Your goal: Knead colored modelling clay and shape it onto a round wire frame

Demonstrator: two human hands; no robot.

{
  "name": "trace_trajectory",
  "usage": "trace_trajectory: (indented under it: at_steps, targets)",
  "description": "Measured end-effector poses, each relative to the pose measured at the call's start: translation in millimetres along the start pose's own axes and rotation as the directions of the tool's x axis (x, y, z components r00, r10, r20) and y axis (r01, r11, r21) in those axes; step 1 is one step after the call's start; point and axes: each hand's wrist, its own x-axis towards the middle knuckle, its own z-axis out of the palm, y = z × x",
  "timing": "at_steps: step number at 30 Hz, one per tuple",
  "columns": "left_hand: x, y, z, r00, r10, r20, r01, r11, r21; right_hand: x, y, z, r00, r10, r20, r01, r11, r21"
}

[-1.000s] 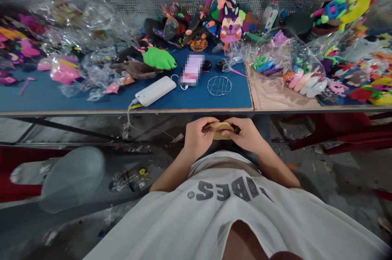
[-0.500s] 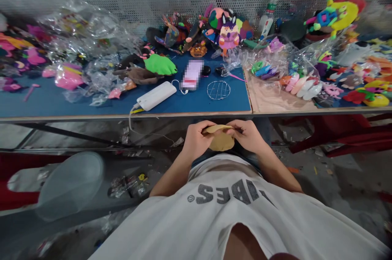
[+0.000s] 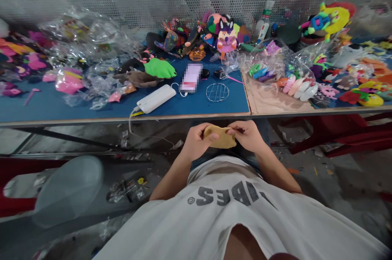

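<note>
The tan felt piece [image 3: 219,137] sits between the two hands, low in front of the person's tummy, just under the edge of the blue surface [image 3: 92,107]. A second ago it is folded small and half hidden. Now it is opened out flat and round, so more of it shows. The left hand [image 3: 196,141] pinches its left edge with thumb and fingers. The right hand [image 3: 248,135] pinches the top right edge. It looks like the piece is being spread open to work on. A white power bank [image 3: 157,98] lies untouched on the surface.
</note>
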Motion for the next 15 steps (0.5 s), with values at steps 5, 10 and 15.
trace_trajectory:
  at_steps: [5,10,15]
  targets:
    - [7.8,-13.9,1.1,0.991,-0.117,0.067,0.129,0.965,-0.228,5.2,1.3,-0.2,0.994,0.066,-0.087,-0.04,0.961,0.275]
    - [11.4,-25.0,4.4,0.982,-0.168,-0.082,0.14,0.952,-0.274,8.2,17.1,4.0,0.973,0.22,0.067,-0.224,0.836,0.501]
    - [10.3,-26.8,6.4,0.987,-0.147,-0.064,0.121,0.947,-0.297,4.9,19.1,7.4,0.957,0.274,-0.099,-0.201,0.867,0.456]
